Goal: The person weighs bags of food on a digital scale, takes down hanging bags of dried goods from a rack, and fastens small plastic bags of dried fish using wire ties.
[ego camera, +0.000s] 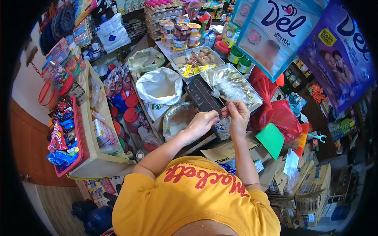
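Note:
My left hand [203,122] and my right hand [236,112] are raised close together in front of my chest, fingertips bent and pinched. Something small may be between the fingers; it is too small to tell. Behind them lies a dark weighing scale or similar device [203,96] with a keypad partly under plastic. Just beyond my right hand, a white tray [258,101] holds dried fish or similar goods and clear plastic bags [229,85]. An open white sack [159,85] stands left of the device, with another open sack [178,119] near my left forearm.
A second tray [180,69] holds ginger and yellow packets. Stacked tubs [178,42] and egg trays [153,20] stand behind. Detergent pouches [270,35] hang at upper right. Red plastic bags [283,118] lie at right; a pink basket [81,138] of snacks is at left, cardboard boxes [313,191] lower right.

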The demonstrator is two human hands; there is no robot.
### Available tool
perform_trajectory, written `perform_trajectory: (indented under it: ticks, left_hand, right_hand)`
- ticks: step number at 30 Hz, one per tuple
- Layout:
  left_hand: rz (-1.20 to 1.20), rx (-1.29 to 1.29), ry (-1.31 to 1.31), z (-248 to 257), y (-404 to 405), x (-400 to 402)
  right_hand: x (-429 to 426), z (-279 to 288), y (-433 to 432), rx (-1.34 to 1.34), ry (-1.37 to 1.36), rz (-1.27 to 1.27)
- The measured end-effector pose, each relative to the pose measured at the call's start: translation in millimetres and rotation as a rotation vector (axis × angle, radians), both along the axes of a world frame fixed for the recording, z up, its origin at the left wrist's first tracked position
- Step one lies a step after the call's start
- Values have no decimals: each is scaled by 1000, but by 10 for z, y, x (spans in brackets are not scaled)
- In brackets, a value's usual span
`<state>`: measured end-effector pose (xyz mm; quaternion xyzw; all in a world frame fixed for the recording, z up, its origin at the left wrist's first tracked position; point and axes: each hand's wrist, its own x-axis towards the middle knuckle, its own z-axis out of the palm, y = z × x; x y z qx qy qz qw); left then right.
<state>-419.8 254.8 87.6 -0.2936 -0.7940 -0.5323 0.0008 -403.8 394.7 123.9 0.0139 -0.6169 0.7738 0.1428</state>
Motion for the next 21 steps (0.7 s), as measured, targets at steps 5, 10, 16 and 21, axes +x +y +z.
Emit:
perform_trajectory:
  ticks: [5,10,16,21]
  left_hand:
    - [-9,16,-122,-68,5,10]
    - [-4,91,-130,-129,-35,13]
    - [-129,289,-367,-27,-44,43]
    - [-344,387,-689,-71,-34,86]
  right_hand:
    - [98,-112,-84,88,102,-149]
    - [-5,-54,110,131,-52,32]
    - [-56,-27,307,-194,-130,345]
    - [-29,-128,243,-211,-10,315]
